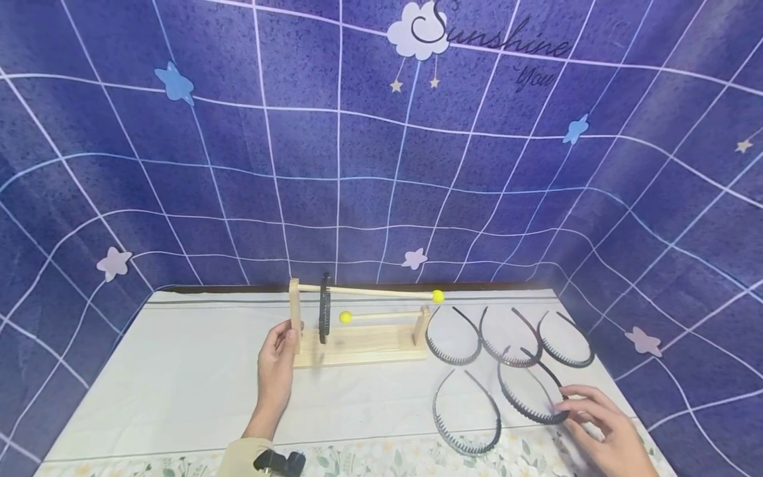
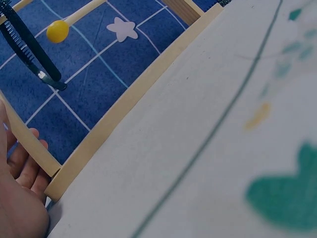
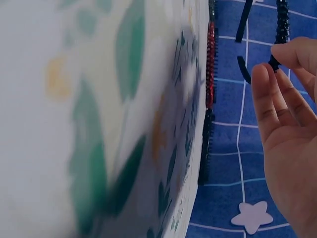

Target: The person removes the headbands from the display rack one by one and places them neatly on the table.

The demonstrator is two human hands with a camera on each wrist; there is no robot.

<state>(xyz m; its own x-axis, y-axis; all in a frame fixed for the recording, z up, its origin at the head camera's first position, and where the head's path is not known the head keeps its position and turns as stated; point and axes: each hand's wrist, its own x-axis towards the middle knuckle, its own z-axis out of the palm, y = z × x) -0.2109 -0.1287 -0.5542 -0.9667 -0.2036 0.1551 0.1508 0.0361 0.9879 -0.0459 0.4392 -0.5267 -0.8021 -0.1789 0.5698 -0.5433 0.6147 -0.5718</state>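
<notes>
My left hand [image 1: 277, 368] grips the tall left post [image 1: 295, 318] of a wooden stand at its lower part; the left wrist view shows fingers behind the post near the base. One black toothed headband [image 1: 324, 311] hangs on the stand's upper rod [image 1: 381, 291], which ends in a yellow ball [image 1: 438, 296]. Below it, a shorter rod with another yellow ball [image 1: 346, 317] points left from the short right post. On the right, my right hand [image 1: 605, 424] pinches a black headband [image 1: 530, 411] by its curved side; in the right wrist view this band looks beaded [image 3: 282, 20].
Several more toothed headbands lie on the white cloth [image 1: 197, 371], among them one by the front [image 1: 467, 447] and one at the far right [image 1: 566, 361]. A red glittery one [image 3: 210, 64] shows in the right wrist view. Blue gridded fabric [image 1: 369, 152] walls the back and sides.
</notes>
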